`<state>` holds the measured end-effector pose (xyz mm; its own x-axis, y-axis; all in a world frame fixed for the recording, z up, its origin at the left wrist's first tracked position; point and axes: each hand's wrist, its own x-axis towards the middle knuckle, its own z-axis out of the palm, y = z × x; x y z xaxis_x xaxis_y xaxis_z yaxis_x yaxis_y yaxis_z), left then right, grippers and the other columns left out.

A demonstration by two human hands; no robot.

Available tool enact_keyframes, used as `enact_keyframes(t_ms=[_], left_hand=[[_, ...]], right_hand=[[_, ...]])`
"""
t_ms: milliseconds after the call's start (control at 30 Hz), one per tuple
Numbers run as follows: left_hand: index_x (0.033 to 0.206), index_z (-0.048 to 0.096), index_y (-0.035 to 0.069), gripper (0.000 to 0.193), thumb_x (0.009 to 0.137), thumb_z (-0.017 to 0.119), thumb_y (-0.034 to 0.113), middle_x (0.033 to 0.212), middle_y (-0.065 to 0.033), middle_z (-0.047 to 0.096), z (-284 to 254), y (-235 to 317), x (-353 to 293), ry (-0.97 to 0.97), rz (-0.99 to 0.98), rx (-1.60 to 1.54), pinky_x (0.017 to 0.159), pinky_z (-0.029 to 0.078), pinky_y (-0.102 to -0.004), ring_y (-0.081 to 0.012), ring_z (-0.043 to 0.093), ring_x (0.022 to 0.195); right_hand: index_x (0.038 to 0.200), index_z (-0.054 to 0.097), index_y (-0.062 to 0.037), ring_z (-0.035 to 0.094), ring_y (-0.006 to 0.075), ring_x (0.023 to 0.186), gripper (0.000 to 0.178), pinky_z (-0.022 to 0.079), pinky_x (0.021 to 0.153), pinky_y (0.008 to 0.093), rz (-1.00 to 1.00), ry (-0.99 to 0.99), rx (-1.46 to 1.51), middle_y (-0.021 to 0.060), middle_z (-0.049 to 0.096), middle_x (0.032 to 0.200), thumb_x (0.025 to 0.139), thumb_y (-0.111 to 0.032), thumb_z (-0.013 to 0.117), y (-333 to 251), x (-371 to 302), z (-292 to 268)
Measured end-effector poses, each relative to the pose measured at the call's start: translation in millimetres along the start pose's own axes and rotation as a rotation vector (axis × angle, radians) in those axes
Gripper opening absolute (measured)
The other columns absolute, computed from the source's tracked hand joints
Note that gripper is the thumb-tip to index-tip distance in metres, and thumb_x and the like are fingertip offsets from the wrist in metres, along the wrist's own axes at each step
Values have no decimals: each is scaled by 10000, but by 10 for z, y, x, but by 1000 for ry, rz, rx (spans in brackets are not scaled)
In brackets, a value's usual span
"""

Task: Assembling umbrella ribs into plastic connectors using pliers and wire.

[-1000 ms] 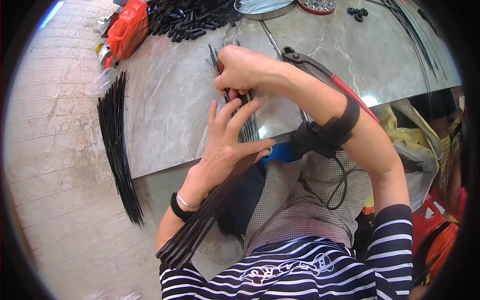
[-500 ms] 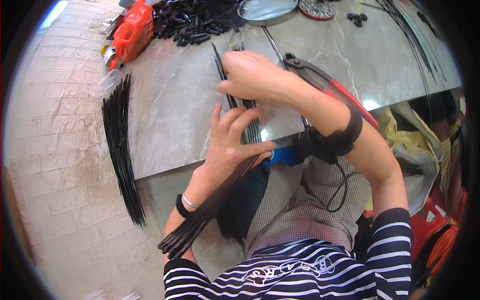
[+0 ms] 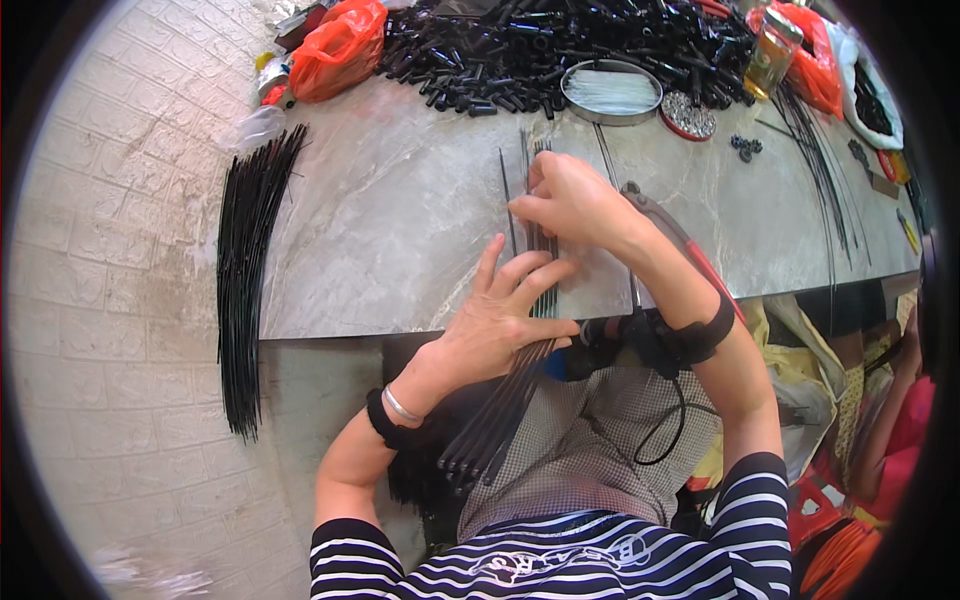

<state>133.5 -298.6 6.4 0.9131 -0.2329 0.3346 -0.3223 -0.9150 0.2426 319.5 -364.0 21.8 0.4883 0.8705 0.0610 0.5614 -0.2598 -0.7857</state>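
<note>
**While the left hand (image 3: 500, 312) holds a bundle of black rods (image 3: 497, 415), the right hand (image 3: 580, 203) bends over their far ends**

Slanting across the near edge of the grey marbled surface (image 3: 390, 220), the rods fan out at their near ends above the checked cloth (image 3: 600, 440) on the person's lap. The left fingers and thumb are spread over the bundle's middle, grasping it near that edge. The right fingers curl down at the far ends; their tips are partly hidden, so I cannot tell whether they pinch any rod. One rod lies apart, just left of the others.

Right of the hands are red-handled pliers (image 3: 658, 213), partly behind the right forearm. A thick sheaf of black rods (image 3: 243, 285) overhangs the surface's left end. On the far side, a heap of black tubes (image 3: 500, 60) spreads behind a round metal tray (image 3: 612, 120) of white sticks (image 3: 612, 90), with a red dish (image 3: 678, 128) of small silvery pieces (image 3: 690, 112) to its right.
</note>
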Motion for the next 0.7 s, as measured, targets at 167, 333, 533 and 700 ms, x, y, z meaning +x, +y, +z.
enact_keyframes(t_ms=[167, 333, 533, 700], left_hand=[[958, 740, 220, 208, 793, 680, 332, 1403, -102, 445, -19, -8, 25, -33, 8, -98, 1121, 233, -525, -315, 348, 1339], [972, 737, 190, 226, 799, 677, 323, 1434, -127, 424, -19, -16, 53, -28, 23, -150, 1092, 299, -510, -334, 334, 1365], [966, 727, 169, 218, 814, 666, 313, 1429, -132, 421, -55, -51, 83, -78, 53, -170, 1089, 304, -516, -344, 329, 1365], [975, 713, 162, 226, 827, 649, 320, 1431, -132, 408, -88, -101, 72, -138, 79, -176, 1095, 303, -524, -348, 317, 1369]], right_hand=[[866, 628, 105, 673, 294, 655, 335, 521, 611, 368, 54, 7, -56, 197, 661, 688, 773, -216, 655, 55, 101, 66], [935, 657, 63, 670, 346, 795, 350, 518, 708, 399, 36, 52, -306, 230, 672, 832, 753, -230, 720, 31, 135, 139], [944, 675, 19, 664, 344, 761, 254, 516, 694, 403, 11, 312, -143, 218, 675, 842, 773, -167, 697, -50, -140, -96], [905, 683, 22, 666, 334, 738, 211, 518, 687, 392, 8, 148, -286, 188, 680, 794, 785, -151, 671, 73, -327, -117]])
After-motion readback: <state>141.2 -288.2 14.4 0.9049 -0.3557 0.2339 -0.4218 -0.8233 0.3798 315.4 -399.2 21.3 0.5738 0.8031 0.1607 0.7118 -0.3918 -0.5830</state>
